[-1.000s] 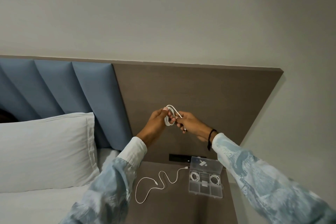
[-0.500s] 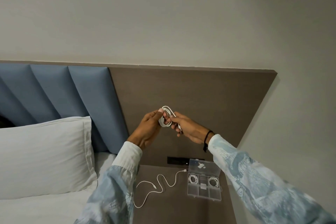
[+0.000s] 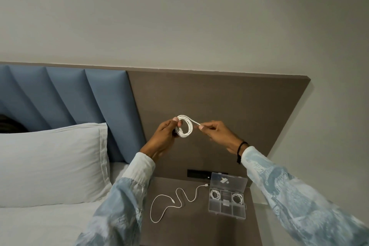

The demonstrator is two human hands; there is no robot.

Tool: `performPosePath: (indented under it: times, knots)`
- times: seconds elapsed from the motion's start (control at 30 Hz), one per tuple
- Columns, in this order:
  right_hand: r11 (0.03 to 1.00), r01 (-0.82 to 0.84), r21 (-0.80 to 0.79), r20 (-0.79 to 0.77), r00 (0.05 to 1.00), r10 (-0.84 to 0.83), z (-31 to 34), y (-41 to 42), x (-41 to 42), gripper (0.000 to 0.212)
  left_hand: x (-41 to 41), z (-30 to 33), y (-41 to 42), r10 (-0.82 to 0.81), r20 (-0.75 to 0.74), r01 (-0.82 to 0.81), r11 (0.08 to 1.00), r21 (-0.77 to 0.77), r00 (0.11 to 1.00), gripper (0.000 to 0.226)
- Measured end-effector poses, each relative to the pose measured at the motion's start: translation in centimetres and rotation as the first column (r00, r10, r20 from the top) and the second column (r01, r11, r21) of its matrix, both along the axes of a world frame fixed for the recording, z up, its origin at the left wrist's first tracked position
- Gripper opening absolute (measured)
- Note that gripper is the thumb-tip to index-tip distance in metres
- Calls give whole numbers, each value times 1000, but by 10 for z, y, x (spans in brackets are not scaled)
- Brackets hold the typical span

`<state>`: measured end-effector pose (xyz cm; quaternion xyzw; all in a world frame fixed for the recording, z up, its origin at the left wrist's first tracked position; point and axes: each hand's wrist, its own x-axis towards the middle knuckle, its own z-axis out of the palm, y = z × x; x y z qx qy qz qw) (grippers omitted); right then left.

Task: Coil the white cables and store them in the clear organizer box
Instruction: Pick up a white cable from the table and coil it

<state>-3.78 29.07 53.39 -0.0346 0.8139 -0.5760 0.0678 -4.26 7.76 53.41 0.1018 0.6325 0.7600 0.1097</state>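
A white cable is wound into a round coil and held up in the air, with one short end sticking out to the right. A second white cable lies loose and wavy on the brown table, its plug just beside the clear box. The box is open, with a small coil in each of two compartments.

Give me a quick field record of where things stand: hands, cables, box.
left hand: holds coiled cable, raised
right hand: pinches that cable's free end
loose cable: uncoiled on nightstand, left of box
organizer box: lid open, two coils inside, other compartments look empty
left to do: finish this coil, then the loose one
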Motion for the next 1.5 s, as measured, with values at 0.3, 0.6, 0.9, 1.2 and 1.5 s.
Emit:
performPosePath:
  times: [0.3,0.6,0.9,1.2,1.5]
  knots:
    - [912,271,-309,116,962,-246,-2,-14,-8,14,11,-11,26,-43,95,34,995,94,995,38]
    - [791,250,-558,325,943,-68,-5,-6,-7,20,11,-22,24,27,100,-28,1000,14,995,38]
    - [713,371,-595,350,918,-185,-14,-22,2,19,13,-30,34,15,119,-14,1000,-6,993,40]
    - [902,170,-396,438,899,23,-11,-28,4,33,-3,-43,34,191,31,-187,977,-103,981,35]
    - [882,188,-432,357,934,-24,-9,-38,3,12,-5,-44,36,219,-339,-345,859,-378,915,29]
